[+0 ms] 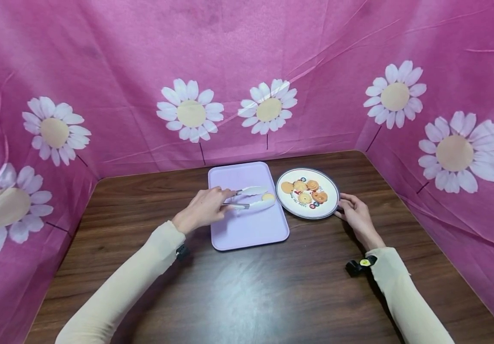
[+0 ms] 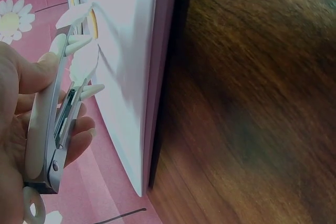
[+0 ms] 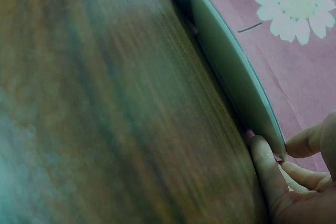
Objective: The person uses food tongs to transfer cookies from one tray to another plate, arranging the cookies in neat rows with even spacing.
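My left hand (image 1: 203, 208) grips a pair of kitchen tongs (image 2: 44, 124) with metal arms and pale tips. Over the lilac tray (image 1: 251, 234), the tong tips stand apart, on either side of a small round cookie (image 1: 268, 197) near the tray's right edge. Whether the tips touch the cookie is hard to tell. At the tray's right is a white plate (image 1: 327, 184) with a dark rim, bearing several golden cookies (image 1: 304, 198). My right hand (image 1: 356, 217) pinches the plate's right rim, fingers above and below the edge in the right wrist view.
A dark wooden table (image 1: 247, 296) carries the tray and plate, which sit side by side towards its far edge. Pink cloth (image 1: 229, 43) with white daisies hangs behind the table and along both sides.
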Tool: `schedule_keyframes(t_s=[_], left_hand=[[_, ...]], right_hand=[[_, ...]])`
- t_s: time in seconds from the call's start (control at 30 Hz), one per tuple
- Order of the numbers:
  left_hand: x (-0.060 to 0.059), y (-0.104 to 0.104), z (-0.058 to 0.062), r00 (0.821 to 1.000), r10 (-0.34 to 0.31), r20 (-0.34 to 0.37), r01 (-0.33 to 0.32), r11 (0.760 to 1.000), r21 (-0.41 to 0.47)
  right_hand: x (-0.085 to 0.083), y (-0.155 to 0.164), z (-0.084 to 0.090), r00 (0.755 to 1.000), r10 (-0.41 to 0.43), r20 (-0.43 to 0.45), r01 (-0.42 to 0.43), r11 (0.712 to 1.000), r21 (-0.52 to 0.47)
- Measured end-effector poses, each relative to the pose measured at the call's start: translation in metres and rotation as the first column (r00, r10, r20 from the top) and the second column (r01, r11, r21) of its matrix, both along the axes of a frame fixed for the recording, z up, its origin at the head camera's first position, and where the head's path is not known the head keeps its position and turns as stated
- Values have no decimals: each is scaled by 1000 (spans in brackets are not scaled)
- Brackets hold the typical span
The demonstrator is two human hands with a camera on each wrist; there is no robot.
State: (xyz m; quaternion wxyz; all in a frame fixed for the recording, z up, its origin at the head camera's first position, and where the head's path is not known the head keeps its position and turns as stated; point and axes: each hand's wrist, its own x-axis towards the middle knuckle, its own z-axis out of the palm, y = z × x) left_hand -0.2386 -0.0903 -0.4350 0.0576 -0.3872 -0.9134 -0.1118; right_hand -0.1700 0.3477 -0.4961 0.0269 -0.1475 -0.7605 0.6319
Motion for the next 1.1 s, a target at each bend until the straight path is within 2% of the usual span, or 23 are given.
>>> schedule_keyframes(t_s=[0.3,0.57,0.83,1.1], left_hand=[[0,1,-3,1000,0,-3,0,1000,9],[3,2,-5,999,-11,-32,11,1000,5],[5,3,-7,994,-38,-104,35,999,-31],[5,4,-9,993,-39,-109,37,999,-19]], right_hand=[[-1,0,-3,1000,4,-2,-4,1000,6],[-2,-1,-3,1000,4,5,-4,1000,12],[-2,-1,-1,1000,7,9,-8,1000,10],[-2,0,0,1000,-6,16,6,1000,12]])
